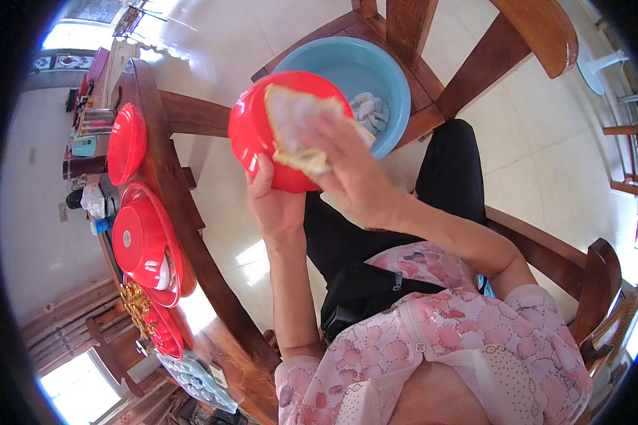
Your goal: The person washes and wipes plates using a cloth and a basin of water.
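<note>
A red bowl (249, 126) is tilted up in front of me, with my left hand (275, 202) gripping its lower rim. My right hand (358, 173) presses a white cloth with yellow edging (290, 117) against the bowl; motion blurs the fingers, which lie over the cloth. Just behind the bowl, a light blue basin (397, 78) rests on a wooden chair seat. Water and a crumpled whitish cloth (368, 112) are inside the basin, partly covered by the bowl and my right hand.
On my left runs a wooden table (223, 312). It bears a red plate (126, 144), an upturned red bowl (136, 237) on a red tray, gold-coloured items (138, 308) and a clear plastic box (198, 382). A wooden chair back (539, 32) rises beyond the basin.
</note>
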